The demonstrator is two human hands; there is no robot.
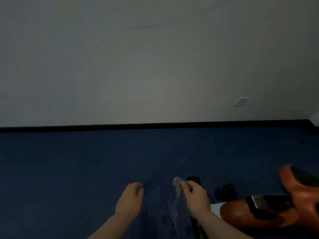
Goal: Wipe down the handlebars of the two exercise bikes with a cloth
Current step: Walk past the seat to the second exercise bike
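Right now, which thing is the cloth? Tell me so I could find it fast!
Start at the big blue carpet below the grey wall. Two bare arms reach over it; follow the right hand. The cloth is the small crumpled grey wad pinched in its fingers, paler than the black handlebar behind and the orange bike body.

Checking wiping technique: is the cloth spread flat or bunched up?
Bunched up. The grey cloth sits crumpled in the right hand, whose fingers pinch it; no flat surface shows.
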